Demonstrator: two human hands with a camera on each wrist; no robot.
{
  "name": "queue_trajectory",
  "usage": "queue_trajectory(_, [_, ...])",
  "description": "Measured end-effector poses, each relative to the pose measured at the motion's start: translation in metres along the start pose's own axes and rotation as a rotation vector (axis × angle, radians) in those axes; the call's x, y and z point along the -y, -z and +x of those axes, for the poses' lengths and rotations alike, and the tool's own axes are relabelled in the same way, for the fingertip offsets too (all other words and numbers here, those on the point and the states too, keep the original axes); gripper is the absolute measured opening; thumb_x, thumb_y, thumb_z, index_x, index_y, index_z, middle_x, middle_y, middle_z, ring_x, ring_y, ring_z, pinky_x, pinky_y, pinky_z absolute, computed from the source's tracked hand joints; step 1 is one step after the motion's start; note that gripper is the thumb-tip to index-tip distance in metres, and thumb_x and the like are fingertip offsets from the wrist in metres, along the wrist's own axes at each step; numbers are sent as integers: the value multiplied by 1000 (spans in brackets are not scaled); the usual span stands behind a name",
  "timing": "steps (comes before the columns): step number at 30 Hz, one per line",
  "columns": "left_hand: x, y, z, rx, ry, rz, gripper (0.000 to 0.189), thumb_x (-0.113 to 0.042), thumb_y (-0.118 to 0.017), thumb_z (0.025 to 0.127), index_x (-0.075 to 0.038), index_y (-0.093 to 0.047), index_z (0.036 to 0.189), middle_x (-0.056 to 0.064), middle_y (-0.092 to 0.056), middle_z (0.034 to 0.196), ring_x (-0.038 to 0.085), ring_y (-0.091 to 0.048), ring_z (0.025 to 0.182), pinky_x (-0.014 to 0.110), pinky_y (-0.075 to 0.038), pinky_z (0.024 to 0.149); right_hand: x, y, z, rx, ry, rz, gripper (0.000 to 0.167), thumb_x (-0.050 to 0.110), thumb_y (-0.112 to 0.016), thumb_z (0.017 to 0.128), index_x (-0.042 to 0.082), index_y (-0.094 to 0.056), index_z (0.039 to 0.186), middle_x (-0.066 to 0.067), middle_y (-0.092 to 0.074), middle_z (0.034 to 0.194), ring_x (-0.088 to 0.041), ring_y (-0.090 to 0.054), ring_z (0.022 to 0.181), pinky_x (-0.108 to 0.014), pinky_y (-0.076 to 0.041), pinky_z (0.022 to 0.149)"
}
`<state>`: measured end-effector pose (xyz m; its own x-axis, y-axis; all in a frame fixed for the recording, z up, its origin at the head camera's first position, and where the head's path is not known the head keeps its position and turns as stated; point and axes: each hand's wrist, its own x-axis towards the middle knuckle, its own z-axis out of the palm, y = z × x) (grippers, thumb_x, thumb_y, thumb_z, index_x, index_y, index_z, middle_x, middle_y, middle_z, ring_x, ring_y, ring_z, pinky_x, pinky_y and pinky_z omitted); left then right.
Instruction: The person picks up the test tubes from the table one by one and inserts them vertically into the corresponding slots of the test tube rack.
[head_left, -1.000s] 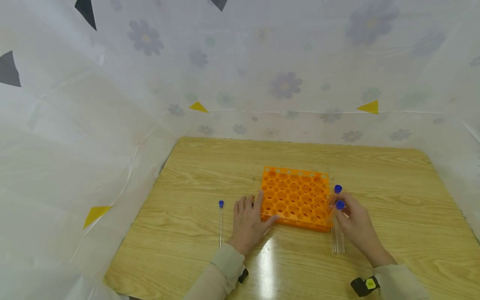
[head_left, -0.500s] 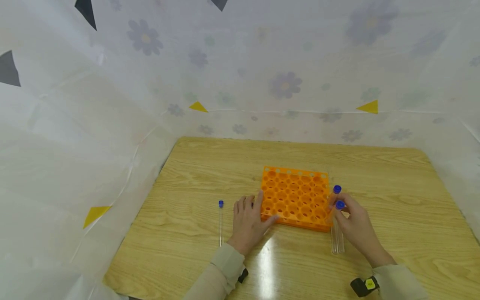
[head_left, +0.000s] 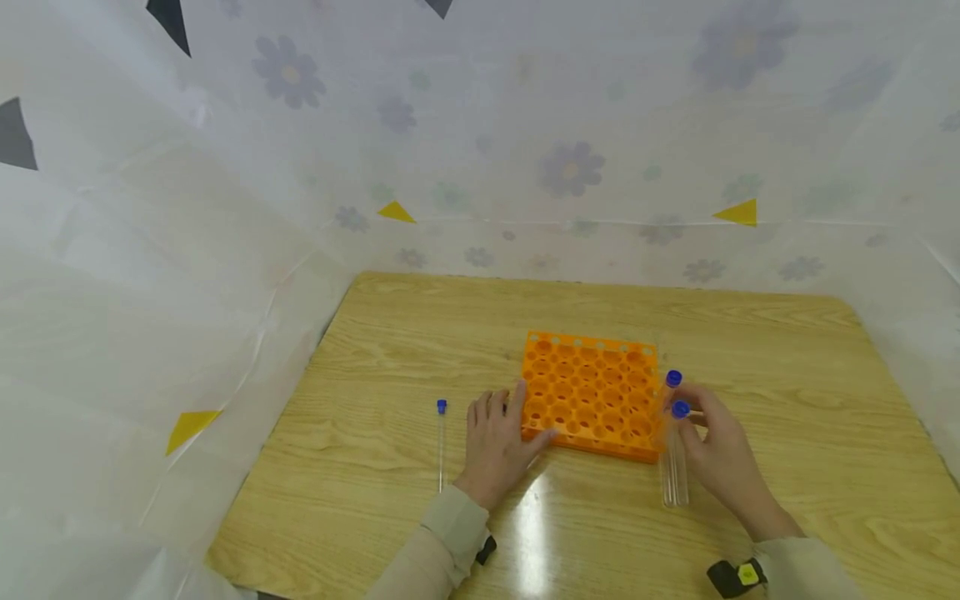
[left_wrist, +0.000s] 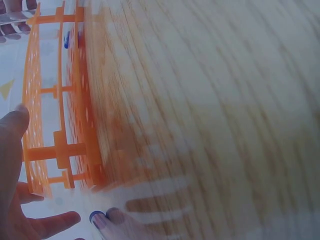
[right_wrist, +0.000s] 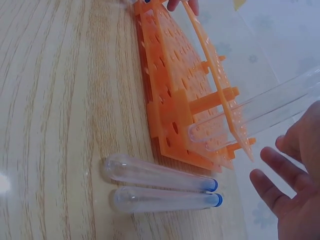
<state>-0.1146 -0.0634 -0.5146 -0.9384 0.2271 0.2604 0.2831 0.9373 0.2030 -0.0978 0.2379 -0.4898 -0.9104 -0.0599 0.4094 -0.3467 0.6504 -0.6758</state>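
Observation:
An orange test tube rack [head_left: 588,392] stands on the wooden table. My left hand [head_left: 495,450] rests at its near left corner, index finger along the side and thumb on the front edge; other fingers are spread. Two clear tubes [right_wrist: 270,97] stand in holes at the rack's right end. Their blue caps [head_left: 681,409] rise beside my right hand [head_left: 716,450], whose thumb and index lie close to them. In the right wrist view its other fingers [right_wrist: 272,190] are loosely spread, apart from the tubes. Beside the rack lie two more blue-capped test tubes [right_wrist: 160,175], partly behind that hand in the head view.
Another blue-capped test tube [head_left: 441,446] lies left of my left hand, its lower end meeting the sleeve. A white flowered sheet [head_left: 570,167] hangs around the back and sides of the table [head_left: 360,350]. Both wrists carry black straps [head_left: 727,577].
My right hand has drawn slightly right, its thumb easing away from the tubes in the rack, whose caps stay nearly in place. The left hand and rack hold still.

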Motion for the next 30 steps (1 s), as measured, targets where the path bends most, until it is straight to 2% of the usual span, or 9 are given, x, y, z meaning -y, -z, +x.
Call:
queue_trajectory(6, [0,0,0,3,-3,0,88,-72,-50,89,-16,-34,155,13,-55,133,36,-50,126,49,-41,107,-1,4,-4,-30,-58,-40,36,-11,-58,90,-4,-56,125,-19,-63,115,15,-45,99,1,-39,78])
queue_trajectory(10, [0,0,0,-4,-6,-16,88,-71,-52,89,-15,-34,154,14,-56,133,36,-51,126,50,-41,107,-3,6,-7,-25,-89,-90,31,-7,-61,91,-5,-57,121,-18,-64,112,-4,-57,90,-2,-42,72])
queue_trajectory(13, [0,1,0,-9,-8,-26,88,-71,-53,89,-15,-35,154,14,-56,132,36,-51,126,51,-41,107,-4,6,-10,5,-134,-117,29,-4,-61,92,-4,-57,121,-19,-63,112,-19,-60,88,-7,-45,69])
queue_trajectory(18, [0,1,0,-10,-10,-25,88,-71,-53,89,-15,-35,154,14,-56,133,36,-51,126,50,-41,107,-7,6,-13,85,-226,-136,33,0,-61,93,-8,-54,124,-24,-60,114,-29,-62,91,-15,-48,65])
queue_trajectory(24, [1,1,0,-5,-10,-19,88,-72,-50,89,-15,-33,155,14,-55,134,36,-50,126,50,-40,107,-10,3,-18,175,-307,-143,38,5,-61,94,-9,-50,128,-26,-57,116,-31,-62,92,-16,-48,63])
queue_trajectory(30, [1,1,0,2,-11,-20,88,-72,-50,90,-15,-33,156,14,-54,134,36,-49,127,50,-40,108,-16,0,-21,182,-296,-153,39,5,-64,92,-11,-51,126,-28,-58,112,-32,-63,88,-20,-49,61])
